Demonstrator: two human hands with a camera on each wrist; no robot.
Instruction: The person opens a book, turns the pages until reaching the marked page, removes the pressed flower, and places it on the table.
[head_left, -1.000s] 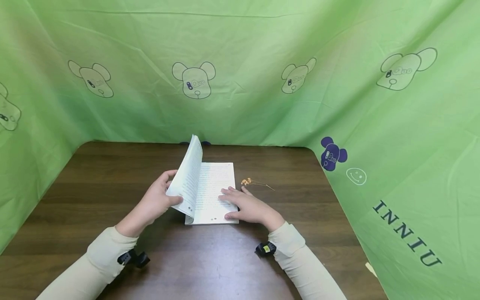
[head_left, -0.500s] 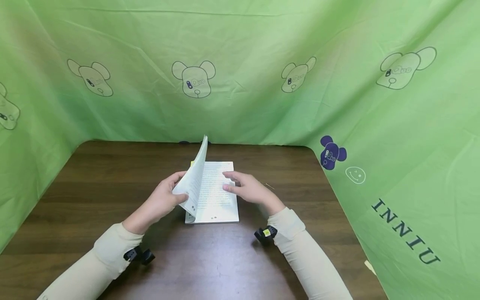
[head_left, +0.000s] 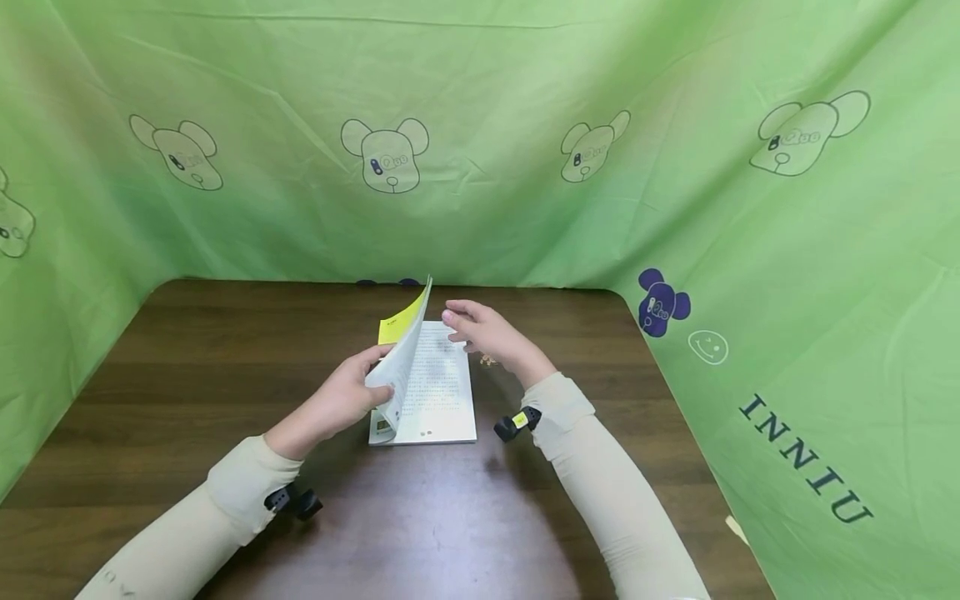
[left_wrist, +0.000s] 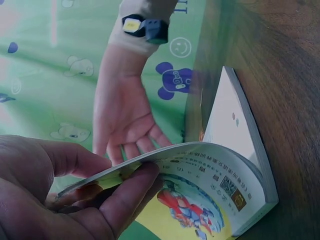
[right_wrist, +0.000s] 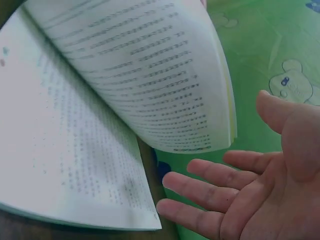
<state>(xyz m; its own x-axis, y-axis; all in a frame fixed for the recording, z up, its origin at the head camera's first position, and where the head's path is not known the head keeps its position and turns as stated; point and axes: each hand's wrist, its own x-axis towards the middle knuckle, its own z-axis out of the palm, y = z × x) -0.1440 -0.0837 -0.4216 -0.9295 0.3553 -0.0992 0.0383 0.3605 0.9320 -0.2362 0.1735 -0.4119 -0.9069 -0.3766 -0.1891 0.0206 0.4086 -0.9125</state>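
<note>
A printed paperback book (head_left: 442,392) lies open on the brown table. Its left part, pages with the cover (head_left: 393,329) showing yellow behind them, is raised and curved. My left hand (head_left: 333,404) pinches these lifted pages (head_left: 403,367) at their outer edge, thumb on the printed side. In the left wrist view, the cover's outer side bears a colourful picture (left_wrist: 192,205) and a square code. My right hand (head_left: 495,337) is held over the book's far right corner with spread fingers, holding nothing. The right wrist view has its fingers (right_wrist: 200,185) just beside the lifted pages.
A small dried flower sprig (head_left: 487,361) lies right of the book, partly hidden by my right hand. Green printed cloth (head_left: 480,225) hangs around the table (head_left: 247,358) at the back and sides. A black camera sits on each wrist.
My right hand has left the right page, moving up and away toward the book's far edge. My left hand has carried the lifted pages rightward, and more yellow cover now shows.
</note>
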